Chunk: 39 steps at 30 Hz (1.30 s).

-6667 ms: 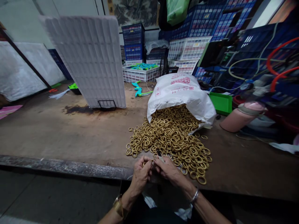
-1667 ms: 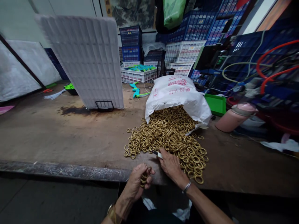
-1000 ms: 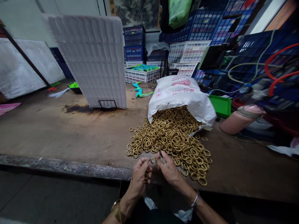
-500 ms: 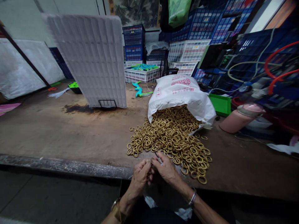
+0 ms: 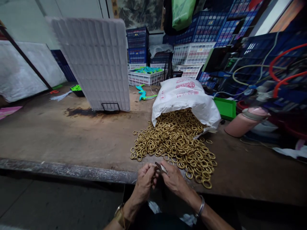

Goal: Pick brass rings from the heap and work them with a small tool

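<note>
My left hand (image 5: 145, 177), with a watch on its wrist, is closed at the table's front edge. Its fingertips pinch something small and dark that I cannot make out. Close beside it on the right, my right hand (image 5: 173, 177) wraps round a small hand tool (image 5: 161, 168) with a dark tip and a pale grey part; its exact kind is unclear. The tip points toward my left fingers. Just beyond both hands lies a heap of brass-coloured rings (image 5: 172, 140), spilling from the mouth of a white woven sack (image 5: 182, 94) with red print.
A tall white ribbed panel (image 5: 96, 64) stands on the wooden table (image 5: 59, 137) at left. Behind are a white crate (image 5: 146, 78) of blue-green pieces and stacked blue crates (image 5: 136, 41). A pink bottle (image 5: 247, 121) and a green tray (image 5: 225, 108) sit at right.
My right hand has shifted slightly, turning the tool so that its dark tip shows toward the left fingers. My left hand stays nearly in place, still pinching.
</note>
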Available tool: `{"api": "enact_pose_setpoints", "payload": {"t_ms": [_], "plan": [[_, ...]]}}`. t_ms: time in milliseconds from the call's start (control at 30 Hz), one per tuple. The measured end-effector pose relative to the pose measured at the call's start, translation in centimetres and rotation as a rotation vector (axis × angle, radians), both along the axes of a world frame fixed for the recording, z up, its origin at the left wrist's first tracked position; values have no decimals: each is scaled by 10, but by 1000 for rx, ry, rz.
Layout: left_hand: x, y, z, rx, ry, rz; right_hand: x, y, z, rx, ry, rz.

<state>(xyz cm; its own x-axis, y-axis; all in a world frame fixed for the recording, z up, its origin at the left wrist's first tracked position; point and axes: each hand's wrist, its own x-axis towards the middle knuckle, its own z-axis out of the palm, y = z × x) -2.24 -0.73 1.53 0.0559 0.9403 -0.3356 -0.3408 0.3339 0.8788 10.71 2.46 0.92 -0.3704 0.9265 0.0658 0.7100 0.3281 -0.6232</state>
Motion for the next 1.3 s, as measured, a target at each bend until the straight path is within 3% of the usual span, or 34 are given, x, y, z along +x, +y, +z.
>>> {"api": "enact_pose_setpoints", "payload": {"t_ms": [167,367,467,667,833,1067,1300], "plan": [[0,0,1,36,100,-17,2,-7,-3,82,-178,60],[2,0,-3,56,130,-3,3,-7,-15,130,-231,64],[2,-3,2,12,113,-23,8,-2,-20,107,-235,75],[0,-10,16,-6,-142,-108,25,12,-12,122,-328,-114],[-4,-4,5,-74,-342,-45,19,24,1,126,-390,-240],[-11,-3,-4,-109,-409,-50,6,34,-1,115,-593,-217],[-16,1,-11,-160,-516,-80,11,36,-1,73,-567,-228]]}}
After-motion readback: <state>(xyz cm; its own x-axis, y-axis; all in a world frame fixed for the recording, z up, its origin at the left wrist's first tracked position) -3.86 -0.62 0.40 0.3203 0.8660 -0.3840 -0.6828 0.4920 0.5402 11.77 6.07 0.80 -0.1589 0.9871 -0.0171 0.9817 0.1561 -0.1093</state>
